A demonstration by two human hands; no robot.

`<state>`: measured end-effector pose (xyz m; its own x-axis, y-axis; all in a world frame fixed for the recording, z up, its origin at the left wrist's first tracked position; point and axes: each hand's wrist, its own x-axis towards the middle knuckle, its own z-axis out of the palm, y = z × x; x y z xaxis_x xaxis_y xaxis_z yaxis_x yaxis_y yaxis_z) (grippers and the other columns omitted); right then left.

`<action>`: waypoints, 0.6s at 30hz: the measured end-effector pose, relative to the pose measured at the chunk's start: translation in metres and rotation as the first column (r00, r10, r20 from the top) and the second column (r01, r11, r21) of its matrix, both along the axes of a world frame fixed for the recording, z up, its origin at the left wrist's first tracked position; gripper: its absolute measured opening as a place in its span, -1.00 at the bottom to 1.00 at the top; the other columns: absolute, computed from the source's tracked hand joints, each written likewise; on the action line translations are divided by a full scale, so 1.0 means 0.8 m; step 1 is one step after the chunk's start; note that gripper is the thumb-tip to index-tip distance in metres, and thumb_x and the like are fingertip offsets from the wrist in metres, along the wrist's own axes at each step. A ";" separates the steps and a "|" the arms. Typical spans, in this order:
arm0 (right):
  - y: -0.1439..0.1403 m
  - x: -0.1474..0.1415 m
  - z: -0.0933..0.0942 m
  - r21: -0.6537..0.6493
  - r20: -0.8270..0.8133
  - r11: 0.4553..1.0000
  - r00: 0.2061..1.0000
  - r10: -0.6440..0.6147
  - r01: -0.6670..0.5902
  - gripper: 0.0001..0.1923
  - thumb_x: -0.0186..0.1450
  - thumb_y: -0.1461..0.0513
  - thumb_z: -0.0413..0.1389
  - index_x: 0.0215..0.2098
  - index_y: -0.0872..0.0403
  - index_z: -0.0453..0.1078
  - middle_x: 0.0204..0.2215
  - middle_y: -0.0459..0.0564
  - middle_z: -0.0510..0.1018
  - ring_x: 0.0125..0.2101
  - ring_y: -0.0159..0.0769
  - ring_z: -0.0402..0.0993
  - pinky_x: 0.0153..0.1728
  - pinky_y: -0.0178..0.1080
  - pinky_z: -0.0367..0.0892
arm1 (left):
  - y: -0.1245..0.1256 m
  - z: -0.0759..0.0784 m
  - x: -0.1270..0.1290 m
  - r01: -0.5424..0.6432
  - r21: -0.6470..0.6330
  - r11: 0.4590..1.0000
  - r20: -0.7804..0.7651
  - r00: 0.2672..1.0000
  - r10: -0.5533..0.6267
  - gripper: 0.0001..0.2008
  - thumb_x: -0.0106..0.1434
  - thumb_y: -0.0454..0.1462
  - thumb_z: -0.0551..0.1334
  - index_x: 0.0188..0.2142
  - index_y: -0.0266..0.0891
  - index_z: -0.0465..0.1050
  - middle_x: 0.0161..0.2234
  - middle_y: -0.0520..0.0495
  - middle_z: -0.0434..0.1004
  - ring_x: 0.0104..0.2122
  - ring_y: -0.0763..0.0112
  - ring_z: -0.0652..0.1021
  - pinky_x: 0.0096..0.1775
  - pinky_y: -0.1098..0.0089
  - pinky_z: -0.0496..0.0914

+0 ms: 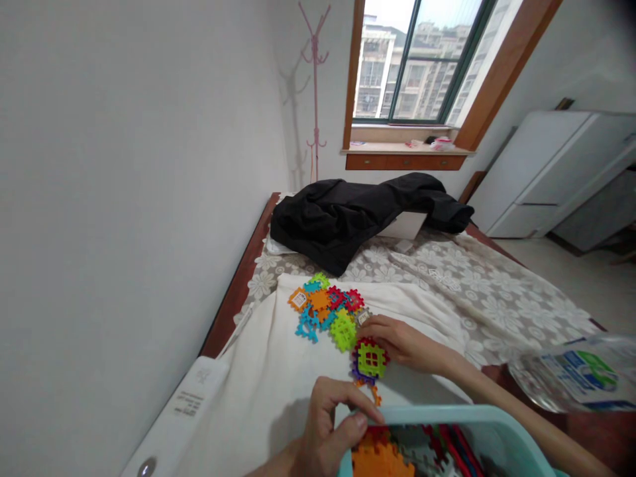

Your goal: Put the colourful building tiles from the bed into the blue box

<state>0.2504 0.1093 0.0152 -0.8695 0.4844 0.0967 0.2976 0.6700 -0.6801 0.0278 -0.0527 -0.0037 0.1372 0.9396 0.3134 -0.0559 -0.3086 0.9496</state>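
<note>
L hand (pixel 330 424) low & near, fingers curled in a pinch; R hand (pixel 397 341) reached fwd, palm down, forearm outstretched.

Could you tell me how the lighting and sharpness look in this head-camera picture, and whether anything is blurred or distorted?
Head view: daylight from the window lights the room evenly; the coat stand throws a soft shadow on the wall; the plastic bottle at the right edge is blurred; wide-angle distortion bends the walls; the left hand on the teal basket and the right hand by the building tiles look reasonably sharp.
</note>
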 end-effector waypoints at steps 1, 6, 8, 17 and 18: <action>-0.002 0.004 -0.003 0.006 -0.040 1.000 0.999 -0.030 0.030 -0.55 0.41 0.41 -0.06 0.14 -0.02 0.45 0.06 0.11 0.54 0.06 -0.14 0.49 0.10 -0.10 0.40 | 0.000 0.000 0.000 0.001 -0.003 1.000 -0.004 1.000 -0.001 -0.74 0.44 -0.12 0.22 -0.14 -0.19 0.65 -0.25 -0.11 0.58 -0.26 0.31 0.60 -0.15 0.38 0.42; -0.023 0.016 -0.013 0.068 -0.105 0.983 0.981 -0.164 0.172 -0.75 0.50 0.16 0.04 0.10 0.01 0.39 0.05 0.14 0.53 0.05 -0.07 0.45 0.11 -0.01 0.37 | 0.000 -0.004 -0.002 -0.001 -0.022 1.000 -0.027 1.000 0.000 -0.72 0.43 -0.11 0.22 -0.17 -0.21 0.65 -0.25 -0.13 0.59 -0.25 0.28 0.59 -0.14 0.35 0.41; -0.033 0.014 -0.017 0.112 -0.039 0.980 0.986 -0.164 0.167 -0.59 0.37 0.02 0.25 0.09 0.02 0.39 0.11 0.16 0.50 0.08 0.00 0.40 0.12 0.04 0.35 | 0.000 -0.004 -0.002 -0.002 -0.029 1.000 -0.034 0.999 0.001 -0.72 0.43 -0.11 0.22 -0.17 -0.22 0.65 -0.25 -0.14 0.59 -0.24 0.26 0.60 -0.13 0.33 0.41; -0.040 0.007 -0.032 0.048 -0.112 0.972 0.968 -0.225 0.231 -0.72 0.37 0.10 0.27 -0.05 0.02 0.38 0.00 0.10 0.51 0.02 -0.09 0.41 0.05 -0.06 0.38 | 0.001 -0.001 -0.003 -0.010 -0.016 1.000 -0.037 0.999 0.010 -0.75 0.44 -0.13 0.23 -0.14 -0.17 0.66 -0.24 -0.11 0.60 -0.22 0.28 0.60 -0.11 0.37 0.41; -0.041 0.005 -0.033 0.034 -0.132 0.968 0.961 -0.242 0.248 -0.71 0.36 0.09 0.28 -0.06 0.02 0.38 -0.01 0.09 0.50 0.01 -0.11 0.42 0.04 -0.07 0.39 | 0.001 -0.001 -0.004 -0.010 -0.015 1.000 -0.043 0.999 0.009 -0.75 0.44 -0.12 0.23 -0.15 -0.18 0.66 -0.24 -0.11 0.60 -0.21 0.28 0.60 -0.10 0.37 0.41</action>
<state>0.2547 0.0768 -0.0113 -0.7043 0.6727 0.2268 0.3709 0.6211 -0.6904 0.0250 -0.0516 -0.0046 0.1415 0.9455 0.2934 -0.0124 -0.2947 0.9555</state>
